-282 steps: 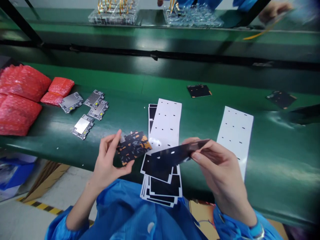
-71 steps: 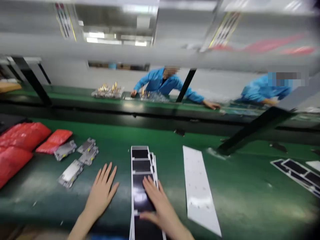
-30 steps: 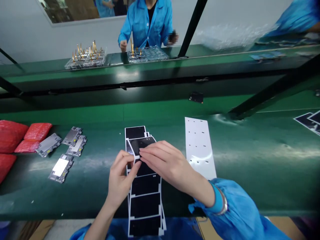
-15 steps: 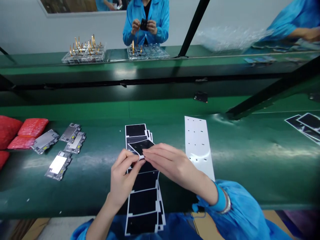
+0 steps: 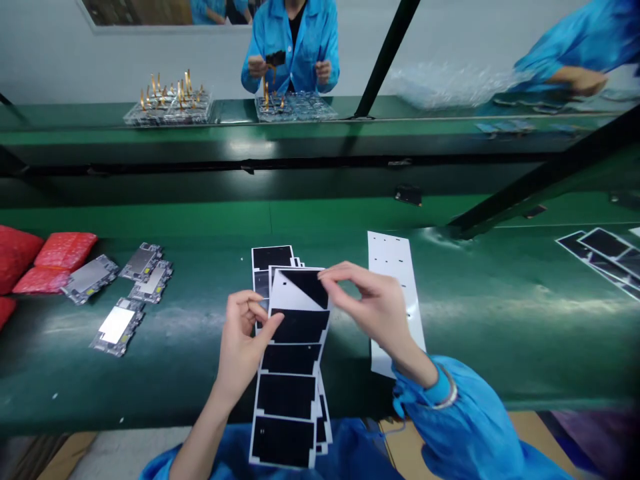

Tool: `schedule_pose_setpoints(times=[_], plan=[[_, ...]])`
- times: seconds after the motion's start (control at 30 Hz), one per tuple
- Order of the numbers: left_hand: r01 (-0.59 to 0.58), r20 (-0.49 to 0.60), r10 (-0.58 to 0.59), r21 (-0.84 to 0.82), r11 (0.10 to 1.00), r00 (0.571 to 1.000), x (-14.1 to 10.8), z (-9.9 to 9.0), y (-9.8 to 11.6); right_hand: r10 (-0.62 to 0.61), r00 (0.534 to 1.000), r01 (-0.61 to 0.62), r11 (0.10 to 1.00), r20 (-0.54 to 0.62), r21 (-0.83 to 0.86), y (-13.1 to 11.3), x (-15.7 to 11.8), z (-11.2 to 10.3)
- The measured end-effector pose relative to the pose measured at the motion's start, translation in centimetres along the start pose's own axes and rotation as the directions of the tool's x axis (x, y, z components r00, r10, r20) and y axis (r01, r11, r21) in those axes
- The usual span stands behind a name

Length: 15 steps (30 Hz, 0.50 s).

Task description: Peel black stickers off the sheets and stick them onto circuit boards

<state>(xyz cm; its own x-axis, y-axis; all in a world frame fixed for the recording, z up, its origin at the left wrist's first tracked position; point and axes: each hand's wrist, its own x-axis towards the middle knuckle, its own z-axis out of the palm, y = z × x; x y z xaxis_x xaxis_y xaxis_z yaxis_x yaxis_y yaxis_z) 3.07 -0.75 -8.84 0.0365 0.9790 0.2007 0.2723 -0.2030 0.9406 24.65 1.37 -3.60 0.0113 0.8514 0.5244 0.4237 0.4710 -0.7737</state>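
A long strip of black adhesive pads on white backing (image 5: 290, 360) runs from my body up the green belt, with further strips stacked beneath it (image 5: 273, 259). My left hand (image 5: 243, 343) grips the strip's left edge, thumb on top. My right hand (image 5: 367, 307) pinches the top corner of the uppermost black pad (image 5: 307, 287), which lies folded back diagonally and shows white backing. A bare white liner sheet with small slots (image 5: 395, 280) lies beside my right wrist, its lower part hidden by my hand and sleeve.
Several metal-shielded circuit boards (image 5: 117, 327) and red bubble bags (image 5: 65, 243) lie on the belt to the left. More pad sheets (image 5: 603, 250) lie at the right. Beyond a black rail, a co-worker (image 5: 290, 47) stands behind trays of gold-ribboned parts (image 5: 167, 110).
My right hand has moved up and right, from lying across the strip to pinching the top pad's corner. That pad now shows a diagonal fold. The co-worker's hands have parted.
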Motion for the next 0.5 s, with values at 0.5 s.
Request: schedule_pose_setpoints(times=[0.5], plan=[[-0.015,0.212,-0.005,0.096,0.995,0.977,-2.0,-3.6,0.2,0.323,0.939,-0.342,0.851,0.117,0.397,0.2,-3.5,4.3]])
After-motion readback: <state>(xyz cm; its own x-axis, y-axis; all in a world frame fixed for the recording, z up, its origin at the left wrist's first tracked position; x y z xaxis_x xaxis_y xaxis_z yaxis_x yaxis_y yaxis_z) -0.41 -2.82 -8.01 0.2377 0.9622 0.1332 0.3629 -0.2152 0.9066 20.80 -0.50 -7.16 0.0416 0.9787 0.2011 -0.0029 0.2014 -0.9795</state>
